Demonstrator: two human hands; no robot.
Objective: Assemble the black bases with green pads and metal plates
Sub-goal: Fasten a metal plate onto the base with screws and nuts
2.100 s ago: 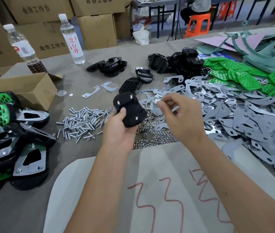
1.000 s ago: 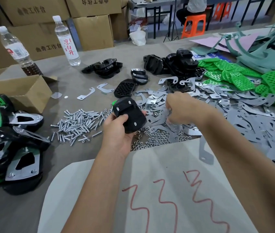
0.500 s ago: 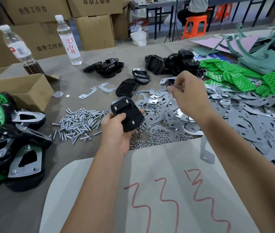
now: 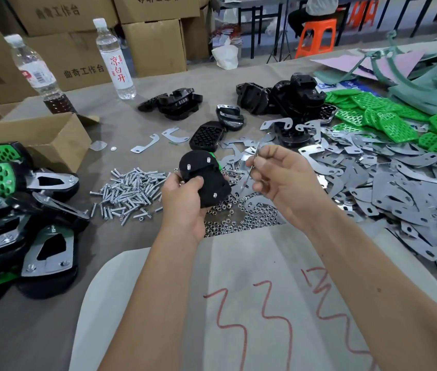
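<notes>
My left hand (image 4: 185, 199) grips a black base (image 4: 203, 178) above the table, its underside toward me with three screw ends poking out and a sliver of green pad at its top edge. Just to its right, my right hand (image 4: 284, 180) pinches a thin metal plate (image 4: 252, 164) seen edge-on, close to the base but apart from it. Loose metal plates (image 4: 388, 191) spread over the table's right half. Green pads (image 4: 388, 116) lie piled at the far right, and spare black bases (image 4: 289, 97) sit behind them.
Screws (image 4: 129, 191) lie heaped left of my hands, nuts (image 4: 241, 218) beneath them. Finished assemblies (image 4: 24, 210) are stacked at the left edge beside an open cardboard box (image 4: 38, 140). Two water bottles (image 4: 115, 60) stand at the back left. A white sheet (image 4: 238, 303) with red marks lies nearest me.
My right hand reached out over the plate pile, picked up a plate and drew back beside the base. My left hand kept its hold on the base and tilted it slightly.
</notes>
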